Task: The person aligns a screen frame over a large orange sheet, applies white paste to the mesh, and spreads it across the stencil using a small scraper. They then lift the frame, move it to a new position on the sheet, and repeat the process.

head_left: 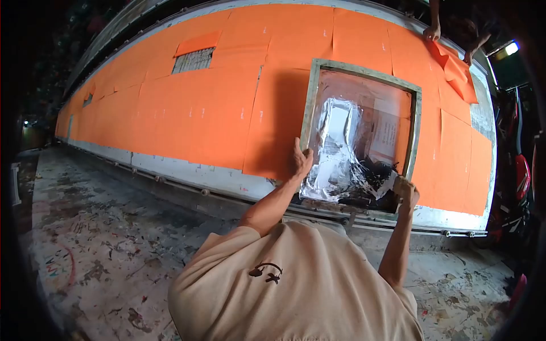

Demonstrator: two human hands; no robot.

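Note:
A screen-printing frame [417, 122] with greenish-grey bars stands over the orange fabric pieces [193, 108] on the long table. Its mesh has a shiny wet patch and a dark smear of ink [372, 173] toward the near right corner. My left hand [303, 159] is closed on the frame's left bar, its thumb toward the inside. At the near right corner, my right hand [407, 192] is closed around what looks like a flat, pale scraper [388, 185], whose blade lies by the dark ink. The scraper's handle is hidden in my fist.
Across the table's far right, another person's hands [432, 33] hold a lifted orange fabric piece [455, 71]. A rail with knobs [205, 192] runs along the table's near edge. The floor [114, 256] is paint-stained. A lit lamp [511, 49] and red object [522, 176] are at right.

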